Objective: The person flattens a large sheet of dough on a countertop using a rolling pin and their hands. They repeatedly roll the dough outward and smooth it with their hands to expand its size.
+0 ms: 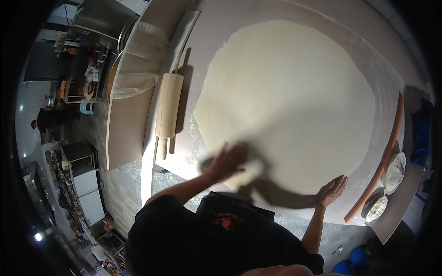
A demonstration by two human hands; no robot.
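A very large, thin round sheet of dough (pixel 293 96) lies spread over the floured work table (pixel 207 20). Above its lower left edge is my left hand (pixel 228 163), blurred, its fingers apart and nothing in it; whether it touches the dough I cannot tell. My right hand (pixel 333 190) is flat at the lower right edge of the sheet, fingers extended, holding nothing. To the left of the dough rests a thick wooden rolling pin (pixel 169 105) with handles. A long, slim wooden rod (pixel 380 165) lies along the table's right side.
Two bowls of white powder (pixel 394 172) (pixel 376 209) stand right of the rod. Sheer cloth (pixel 140 60) drapes over a board at the left. Farther left are a metal cabinet (pixel 81 183), a blue-green stool (pixel 87 107) and a person in dark clothes (pixel 51 119).
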